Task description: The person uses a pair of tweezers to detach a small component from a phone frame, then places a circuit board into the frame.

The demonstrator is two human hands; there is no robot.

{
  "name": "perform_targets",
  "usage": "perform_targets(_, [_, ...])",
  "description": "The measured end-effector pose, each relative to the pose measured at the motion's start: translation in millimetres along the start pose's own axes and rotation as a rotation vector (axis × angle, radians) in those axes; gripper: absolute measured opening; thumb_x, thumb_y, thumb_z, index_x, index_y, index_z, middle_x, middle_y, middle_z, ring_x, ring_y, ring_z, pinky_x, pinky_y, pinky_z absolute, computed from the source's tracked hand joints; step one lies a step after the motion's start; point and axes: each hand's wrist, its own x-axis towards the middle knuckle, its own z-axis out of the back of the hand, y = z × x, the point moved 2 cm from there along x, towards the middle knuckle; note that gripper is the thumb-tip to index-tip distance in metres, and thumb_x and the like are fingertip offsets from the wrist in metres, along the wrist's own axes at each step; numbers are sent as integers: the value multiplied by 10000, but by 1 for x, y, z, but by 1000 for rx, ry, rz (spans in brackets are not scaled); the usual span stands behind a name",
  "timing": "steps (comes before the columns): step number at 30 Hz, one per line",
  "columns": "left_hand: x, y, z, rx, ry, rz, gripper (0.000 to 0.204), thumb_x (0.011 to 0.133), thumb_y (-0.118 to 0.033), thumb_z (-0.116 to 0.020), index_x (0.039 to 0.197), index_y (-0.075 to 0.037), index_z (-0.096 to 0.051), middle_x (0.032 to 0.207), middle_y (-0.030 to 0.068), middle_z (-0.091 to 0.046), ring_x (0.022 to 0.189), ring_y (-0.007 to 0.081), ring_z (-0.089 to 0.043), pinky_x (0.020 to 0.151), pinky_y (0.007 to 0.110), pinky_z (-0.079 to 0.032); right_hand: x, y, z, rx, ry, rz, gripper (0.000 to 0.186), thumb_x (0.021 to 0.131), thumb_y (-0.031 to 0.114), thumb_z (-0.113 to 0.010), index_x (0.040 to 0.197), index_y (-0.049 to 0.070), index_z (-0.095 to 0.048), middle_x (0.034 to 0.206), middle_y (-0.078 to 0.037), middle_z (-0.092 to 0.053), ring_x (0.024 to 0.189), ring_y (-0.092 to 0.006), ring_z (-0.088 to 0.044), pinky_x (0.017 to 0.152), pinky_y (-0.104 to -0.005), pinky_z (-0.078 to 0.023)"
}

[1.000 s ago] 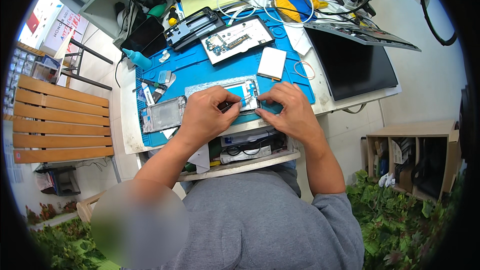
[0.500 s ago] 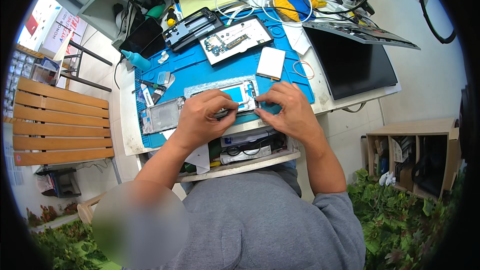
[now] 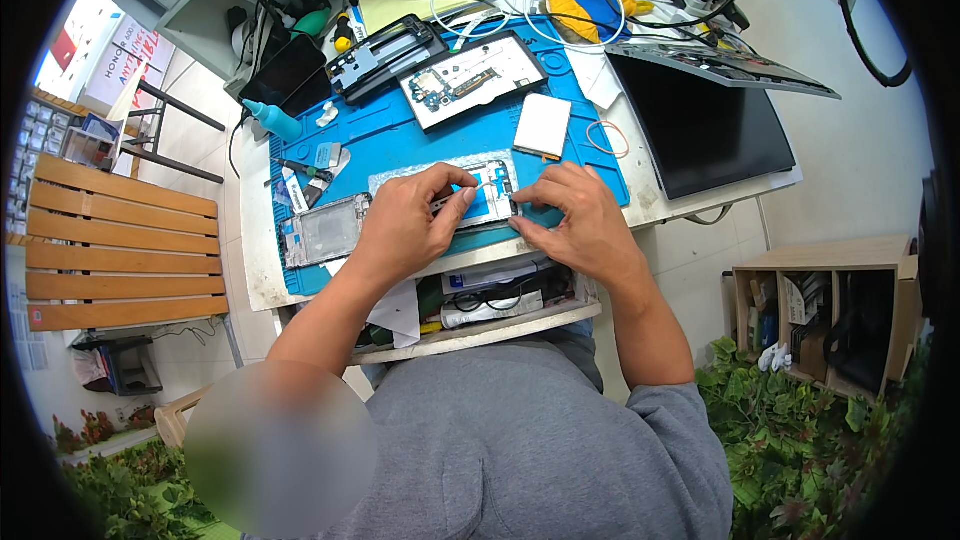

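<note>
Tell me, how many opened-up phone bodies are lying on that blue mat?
4, though clutter may hide more. One phone frame sits under both hands, a silver frame lies at the mat's left edge, a black frame and a white tray-like phone back lie at the far side.

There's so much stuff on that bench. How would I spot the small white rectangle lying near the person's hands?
Start at the big blue work mat covering the bench. Just beyond the right hand, toward the mat's right side, lies the white rectangular block, flat and by itself. Unlike the opened phone frames and the circuit-board tray around it, it is plain white, with no parts or wiring showing.
</note>
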Motion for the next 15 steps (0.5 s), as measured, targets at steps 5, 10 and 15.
perform_targets(5, [4,-3,-1,58,16,-48,183,1059,-211,-801,1127,-44,-833,966,163,-846,770,272,-794,710,371,-587,0,0,0,-3,2,-1,233,875,229,-941,1041,91,-853,890,-39,-723,913,-231,-684,861,-409,-491])
perform_targets(10, [6,2,-4,104,7,-63,167,1039,-203,-809,1090,-47,-839,919,170,-832,737,306,-785,688,386,-582,-1,-1,-2,7,1,-10,231,872,230,-944,1041,95,-861,893,-37,-727,909,-227,-683,860,-409,-489])
perform_targets(15, [9,-4,0,168,28,-46,174,1021,-221,-818,1060,-54,-848,862,175,-813,685,315,-762,652,400,-565,-2,-3,-2,8,9,-9,210,871,229,-930,1026,113,-848,936,-33,-721,926,-248,-674,850,-420,-476])
